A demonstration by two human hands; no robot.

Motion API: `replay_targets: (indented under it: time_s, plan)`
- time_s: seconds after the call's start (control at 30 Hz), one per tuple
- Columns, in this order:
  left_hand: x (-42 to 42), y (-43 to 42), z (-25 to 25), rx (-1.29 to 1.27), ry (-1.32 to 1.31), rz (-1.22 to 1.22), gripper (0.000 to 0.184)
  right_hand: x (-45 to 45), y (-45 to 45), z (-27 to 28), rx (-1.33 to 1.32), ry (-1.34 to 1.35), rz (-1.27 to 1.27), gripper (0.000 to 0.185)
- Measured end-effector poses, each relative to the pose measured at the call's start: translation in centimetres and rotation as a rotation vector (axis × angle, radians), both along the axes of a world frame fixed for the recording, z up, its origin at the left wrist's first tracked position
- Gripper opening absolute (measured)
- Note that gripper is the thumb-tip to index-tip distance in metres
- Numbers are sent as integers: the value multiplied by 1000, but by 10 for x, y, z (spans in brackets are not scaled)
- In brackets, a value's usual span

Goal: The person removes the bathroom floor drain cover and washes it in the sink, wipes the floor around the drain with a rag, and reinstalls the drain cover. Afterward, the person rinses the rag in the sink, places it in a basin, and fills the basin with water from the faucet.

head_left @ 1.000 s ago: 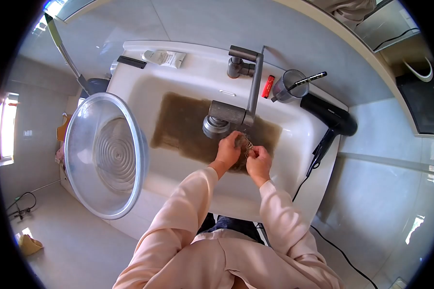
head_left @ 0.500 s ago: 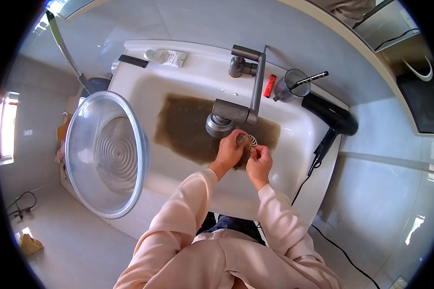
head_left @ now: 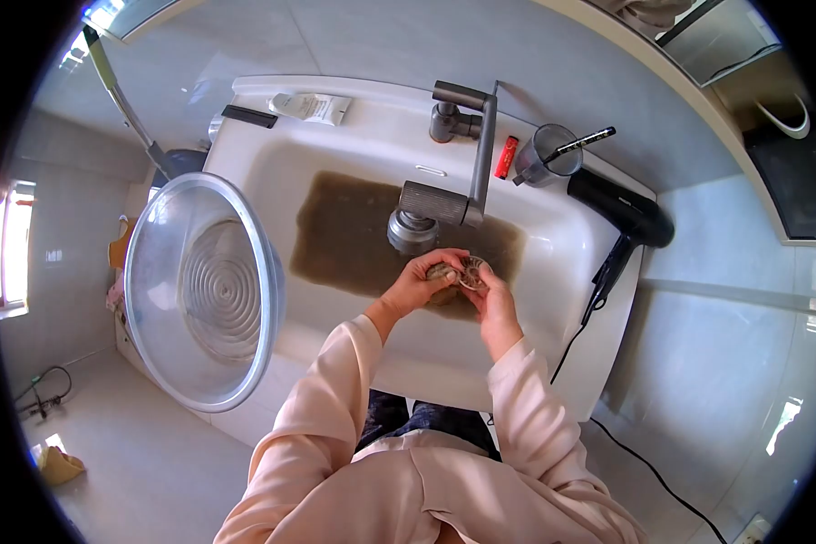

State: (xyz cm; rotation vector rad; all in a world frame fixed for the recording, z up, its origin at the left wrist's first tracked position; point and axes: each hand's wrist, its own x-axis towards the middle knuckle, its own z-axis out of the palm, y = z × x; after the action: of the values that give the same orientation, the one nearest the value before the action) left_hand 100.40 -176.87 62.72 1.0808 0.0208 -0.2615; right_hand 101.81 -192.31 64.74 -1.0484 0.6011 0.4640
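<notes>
Both of my hands are over the brown water (head_left: 344, 236) in the white sink (head_left: 408, 354). My right hand (head_left: 497, 306) pinches the edge of a small round slotted strainer (head_left: 471, 273), its face turned upward. In my left hand (head_left: 416, 283) the fingers are wrapped round a greyish clump (head_left: 440, 272) that touches the strainer's left side; what it is made of is too small to tell. The dark grey faucet (head_left: 433, 203) hangs over the water just above my left hand, its round head (head_left: 412, 232) pointing down. No flowing water can be made out.
A clear plastic basin (head_left: 204, 292) leans at the sink's left. Along the back rim lie a black comb (head_left: 249, 116), a white tube (head_left: 310, 109), a red object (head_left: 507, 157) and a cup (head_left: 548, 156) holding a pen-like stick. A black hair dryer (head_left: 618, 210) rests on the right rim, its cord hanging down.
The strainer has turned to show its round face, and my left hand has opened out somewhat, with the clump showing in its fingers. My right hand has shifted slightly right.
</notes>
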Motion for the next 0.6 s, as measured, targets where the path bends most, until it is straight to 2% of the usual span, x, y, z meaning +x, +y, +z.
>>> replay_targets:
  time_s: [0.07, 0.13, 0.17, 0.23, 0.27, 0.33, 0.37, 0.43, 0.47, 0.53, 0.6]
  plan:
    - [-1, 0, 3, 28, -37, -56, 16, 4, 1, -5, -6, 185, 65, 28]
    - [1, 3, 13, 513, -157, -15, 19, 9, -4, -17, 3, 173, 32, 27]
    - [3, 9, 7, 512, -157, -16, 19, 12, -7, -22, 11, 161, 2, 26]
    - [6, 25, -18, 993, -17, 331, 23, 17, -11, -22, -68, 152, -21, 24]
    - [3, 28, -29, 990, -19, 326, 23, 17, -12, -21, -83, 113, 0, 24]
    - [-3, 30, -41, 1664, -24, 322, 24, 15, -13, -22, -100, 76, 23, 25]
    - [-2, 29, -48, 1663, -22, 325, 24, 14, -12, -25, -72, 50, 48, 26]
    - [4, 29, -48, 826, 305, 31, 31, 14, -8, -24, -41, 23, 74, 26]
    - [4, 22, -49, 828, 306, 30, 31, 14, -6, -24, -55, 5, 79, 27]
    - [3, -3, -32, 669, -36, 298, 27, 10, 0, -26, -69, -4, 87, 27]
    - [9, -15, -4, 713, -52, 286, 28, 8, 7, -33, -216, -96, 59, 24]
